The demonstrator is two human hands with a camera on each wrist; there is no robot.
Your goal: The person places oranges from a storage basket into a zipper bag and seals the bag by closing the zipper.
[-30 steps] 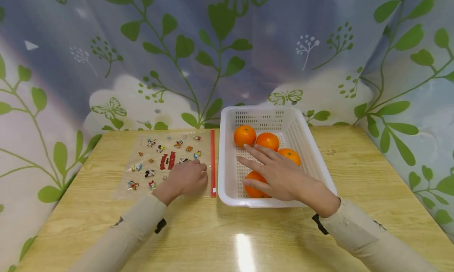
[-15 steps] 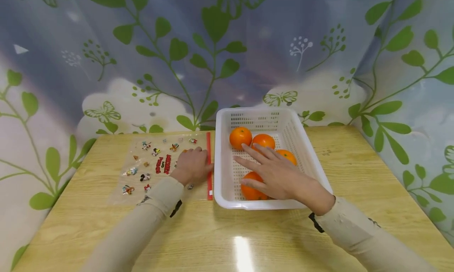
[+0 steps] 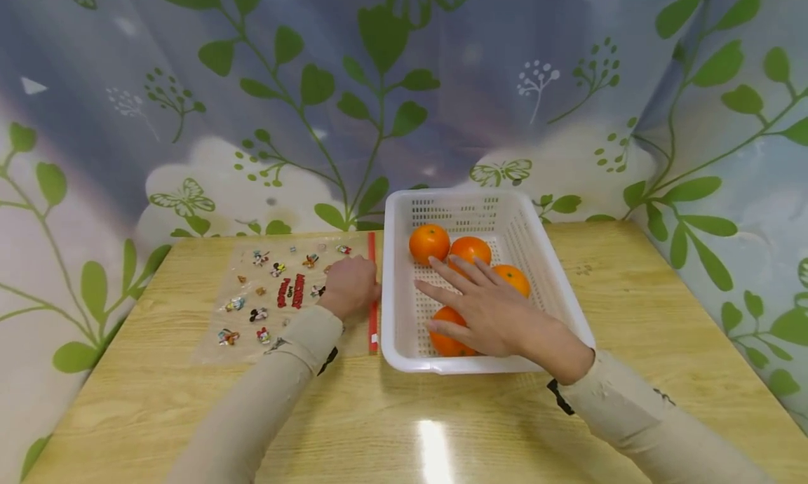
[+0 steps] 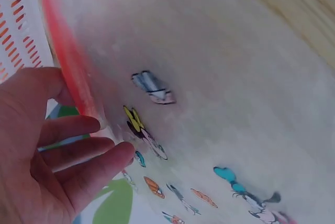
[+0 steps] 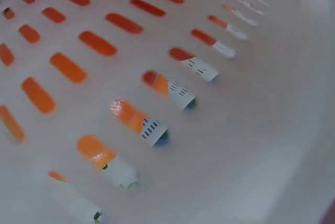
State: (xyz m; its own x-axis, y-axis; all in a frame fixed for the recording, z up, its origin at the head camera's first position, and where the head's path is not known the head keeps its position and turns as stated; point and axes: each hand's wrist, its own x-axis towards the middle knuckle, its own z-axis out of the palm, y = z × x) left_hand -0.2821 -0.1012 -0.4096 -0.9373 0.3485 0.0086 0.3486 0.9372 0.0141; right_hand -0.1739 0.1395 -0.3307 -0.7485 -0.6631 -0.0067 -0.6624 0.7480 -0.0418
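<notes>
A clear zip bag (image 3: 221, 280) printed with small cartoon figures lies flat on the table, its red zip strip (image 3: 372, 316) along the right edge. My left hand (image 3: 350, 285) is at that strip; in the left wrist view the thumb passes behind the red edge while fingertips (image 4: 93, 123) meet it from the other side, pinching it. My right hand (image 3: 489, 312) is spread with straight fingers over the oranges (image 3: 430, 244) inside a white plastic basket (image 3: 394, 330). Its palm partly covers the fruit. The right wrist view shows only the slotted basket wall (image 5: 235, 130), with orange behind its slots.
The basket stands right beside the bag's red edge on a wooden table (image 3: 353, 421). Behind the table hangs a curtain (image 3: 303, 154) printed with leaves and butterflies.
My left hand has moved up and right across the bag to its red zip strip and now grips it. The right hand has stayed over the oranges. The view has shifted slightly.
</notes>
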